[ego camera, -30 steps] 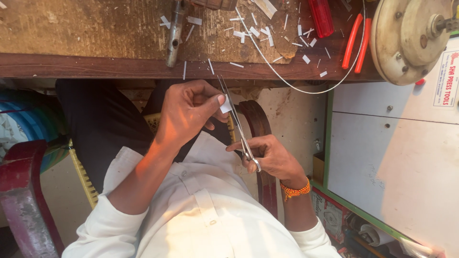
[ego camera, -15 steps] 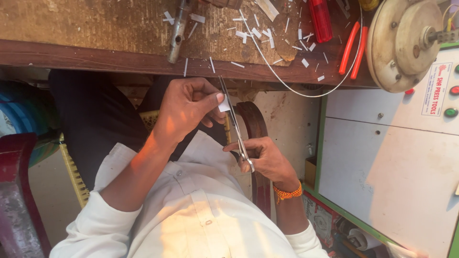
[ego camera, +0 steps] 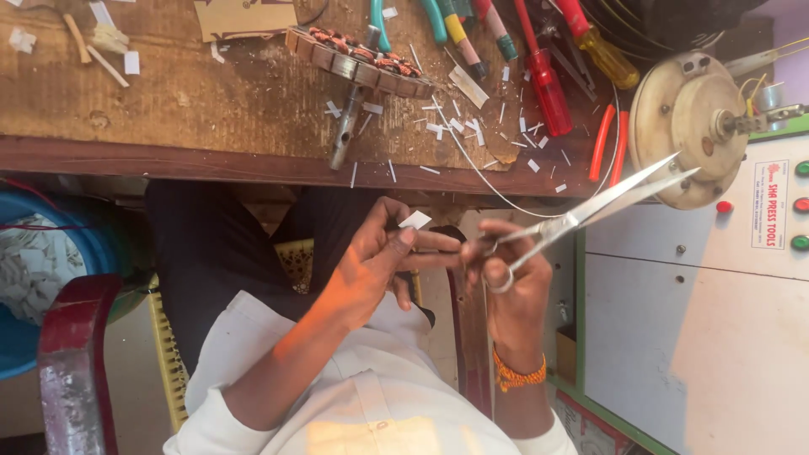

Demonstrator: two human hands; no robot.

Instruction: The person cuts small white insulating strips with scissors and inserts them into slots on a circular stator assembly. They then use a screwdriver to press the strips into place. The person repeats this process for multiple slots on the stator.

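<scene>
My left hand (ego camera: 381,263) pinches a small white paper strip (ego camera: 415,220) between thumb and fingers, below the edge of the wooden workbench (ego camera: 194,109). My right hand (ego camera: 508,285) has its fingers through the rings of steel scissors (ego camera: 590,210), whose blades point up and right, slightly apart. The two hands touch at the fingertips over my lap. An orange bracelet (ego camera: 520,377) circles my right wrist.
On the bench lie a wound motor stator (ego camera: 362,61), red screwdrivers (ego camera: 543,74), pliers, orange-handled cutters (ego camera: 608,145), a white wire and several paper scraps. A round cream motor housing (ego camera: 693,126) sits on a white machine cabinet (ego camera: 716,312). A red chair arm (ego camera: 76,362) and blue bucket (ego camera: 34,270) stand left.
The scissors swung from pointing up along my left hand to pointing out to the right. My left hand now holds a short cut strip. The camera moved closer and tilted.
</scene>
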